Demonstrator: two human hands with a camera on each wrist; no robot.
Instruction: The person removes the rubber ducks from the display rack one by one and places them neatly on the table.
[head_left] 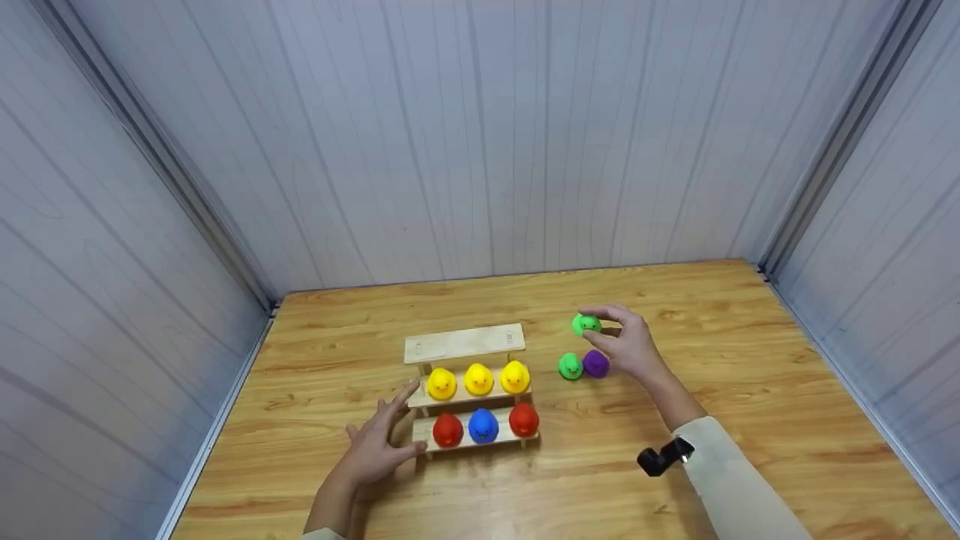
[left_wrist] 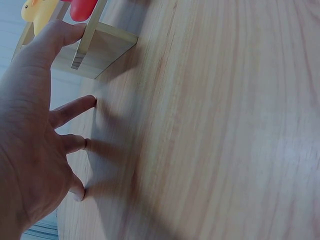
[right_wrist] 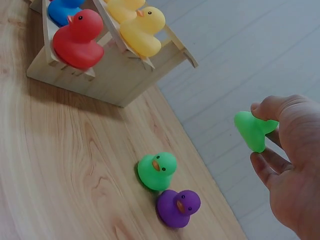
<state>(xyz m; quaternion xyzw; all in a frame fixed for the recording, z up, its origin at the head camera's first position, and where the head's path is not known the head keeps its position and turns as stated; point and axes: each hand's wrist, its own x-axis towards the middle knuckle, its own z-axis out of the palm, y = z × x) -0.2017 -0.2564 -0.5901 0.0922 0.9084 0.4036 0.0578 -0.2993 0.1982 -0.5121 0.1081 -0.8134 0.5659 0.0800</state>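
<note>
My right hand (head_left: 626, 341) pinches a green rubber duck (head_left: 586, 324) between thumb and fingers, off the table in the right wrist view. Below it a second green duck (right_wrist: 157, 171) and a purple duck (right_wrist: 179, 208) sit side by side on the table. My left hand (head_left: 375, 442) is spread at the left end of a stepped wooden rack (left_wrist: 107, 47), its thumb touching the lower step and other fingertips down on the table. Three yellow ducks (head_left: 478, 379) stand on the middle step. On the lowest step a blue duck (head_left: 483, 426) sits between two red ducks (head_left: 523, 420).
The top step (head_left: 465, 344) of the rack carries no duck. Panelled walls (head_left: 480, 150) enclose the wooden table (head_left: 600, 480) at the back and both sides. A black camera mount (head_left: 665, 456) sticks out from my right sleeve.
</note>
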